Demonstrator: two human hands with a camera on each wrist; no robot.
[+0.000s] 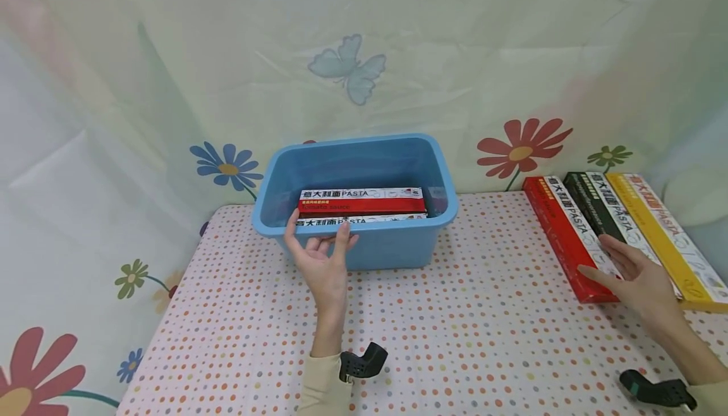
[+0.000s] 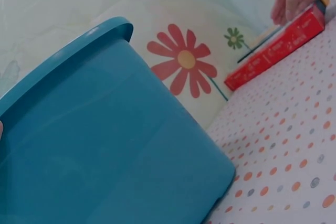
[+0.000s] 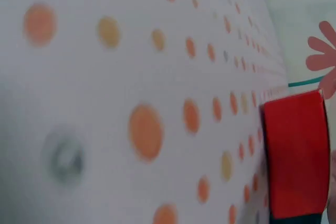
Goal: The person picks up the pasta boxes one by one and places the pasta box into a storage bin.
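Note:
A blue plastic bin (image 1: 364, 245) stands toward the back of the table. My left hand (image 1: 325, 270) grips its near rim, with fingertips reaching over the edge; in the left wrist view only a sliver of finger shows beside the bin's wall (image 2: 105, 129). Inside lie a red-and-white pasta box (image 1: 364, 204) and a second one, mostly hidden by the rim. At the right, my right hand (image 1: 643, 280) is over a red pasta box (image 1: 560, 239) and a black one (image 1: 603, 204), thumb extended above the red box. Whether its fingertips touch is unclear. The red box's end (image 3: 296, 156) shows in the right wrist view.
A yellow pasta box (image 1: 660, 226) lies at the far right, beside the black one. The table wears a dotted cloth (image 1: 443, 340). Behind it hangs a pale curtain (image 1: 432, 43) printed with flowers and a butterfly. Each wrist carries a small black camera (image 1: 364, 362).

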